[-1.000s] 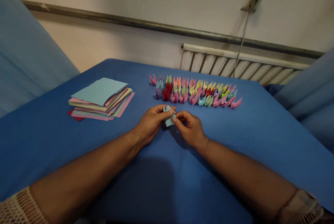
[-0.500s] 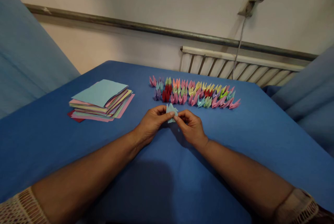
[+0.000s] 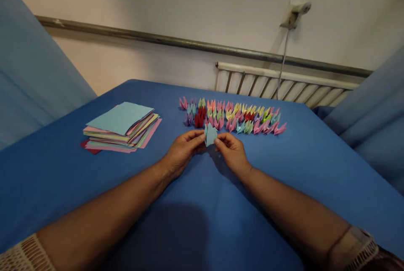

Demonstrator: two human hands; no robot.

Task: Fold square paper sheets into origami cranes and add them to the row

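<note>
A small light-blue folded paper piece (image 3: 211, 135) is held up between both hands over the blue-covered table (image 3: 252, 203). My left hand (image 3: 184, 149) pinches its left edge between thumb and fingers. On the other side, my right hand (image 3: 232, 151) grips its lower right edge the same way. Pointed tips stick up at the top of the piece. Just beyond the hands stand rows of folded paper cranes (image 3: 249, 116) in pink, red, yellow, green, blue and purple.
To the left lies an uneven stack of coloured paper sheets (image 3: 123, 119), light blue on top. Behind the table are a radiator (image 3: 268, 78), a wall rail (image 3: 176, 41) and a socket with a hanging cord (image 3: 292, 16). Blue curtains (image 3: 34, 65) hang at both sides.
The blue paper piece has been turned in the fingers, showing a broader flat face. My thumbs have moved out to its edges. The camera view has shifted slightly.
</note>
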